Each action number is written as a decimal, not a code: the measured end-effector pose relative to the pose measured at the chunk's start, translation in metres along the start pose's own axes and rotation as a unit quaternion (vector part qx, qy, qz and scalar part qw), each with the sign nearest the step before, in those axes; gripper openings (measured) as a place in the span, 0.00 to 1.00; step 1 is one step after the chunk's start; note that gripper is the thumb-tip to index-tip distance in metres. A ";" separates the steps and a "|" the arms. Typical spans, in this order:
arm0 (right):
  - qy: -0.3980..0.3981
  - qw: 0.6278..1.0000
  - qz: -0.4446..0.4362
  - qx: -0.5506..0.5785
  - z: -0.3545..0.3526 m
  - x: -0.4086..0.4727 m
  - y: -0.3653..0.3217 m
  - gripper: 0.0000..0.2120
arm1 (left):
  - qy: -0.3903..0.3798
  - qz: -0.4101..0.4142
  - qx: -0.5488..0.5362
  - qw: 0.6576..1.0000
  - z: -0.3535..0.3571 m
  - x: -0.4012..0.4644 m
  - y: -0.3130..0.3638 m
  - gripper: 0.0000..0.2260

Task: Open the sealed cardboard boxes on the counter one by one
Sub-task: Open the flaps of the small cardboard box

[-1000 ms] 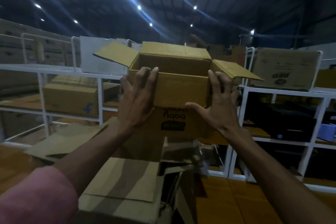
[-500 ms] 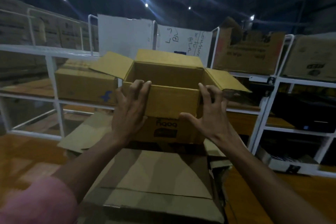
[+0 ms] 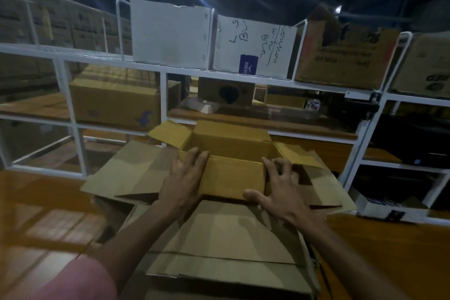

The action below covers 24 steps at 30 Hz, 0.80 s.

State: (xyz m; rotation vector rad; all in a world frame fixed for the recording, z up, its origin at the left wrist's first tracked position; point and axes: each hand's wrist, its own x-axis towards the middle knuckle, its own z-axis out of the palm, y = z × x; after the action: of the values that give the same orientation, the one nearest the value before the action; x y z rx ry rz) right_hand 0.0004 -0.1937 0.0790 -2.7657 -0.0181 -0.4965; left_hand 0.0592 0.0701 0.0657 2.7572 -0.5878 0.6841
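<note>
Our left hand (image 3: 183,184) and right hand (image 3: 277,191), fingers spread wide, pressed flat against the sides of the open cardboard box (image 3: 231,153), which sat among flattened cardboard (image 3: 219,238) before white shelving (image 3: 163,73).

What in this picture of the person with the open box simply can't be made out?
- Floor of the open box, head view: its near wall blocks it, so contents unknown.
- Left hand and right hand palms: only their backs face the camera.
- Handwriting on the white box: too small and tilted to read.
- Larger carton below: cut off by the bottom edge.
</note>
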 end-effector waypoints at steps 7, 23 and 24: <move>-0.129 0.992 0.014 -0.005 0.012 -0.002 0.015 0.49 | -0.185 -0.034 0.028 0.982 0.008 -0.001 -0.002 0.36; 0.034 0.996 -0.009 -0.085 0.019 -0.010 0.014 0.14 | -0.104 -0.019 0.033 0.994 -0.001 -0.016 0.010 0.12; 0.047 0.995 -0.017 -0.082 0.020 -0.010 0.014 0.14 | -0.099 -0.012 0.025 0.995 0.002 -0.018 0.011 0.14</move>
State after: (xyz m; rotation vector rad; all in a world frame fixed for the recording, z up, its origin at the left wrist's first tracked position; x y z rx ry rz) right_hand -0.0014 -0.2004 0.0530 -2.9021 -0.0027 -0.6643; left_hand 0.0407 0.0657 0.0568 2.8948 -0.5838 0.4298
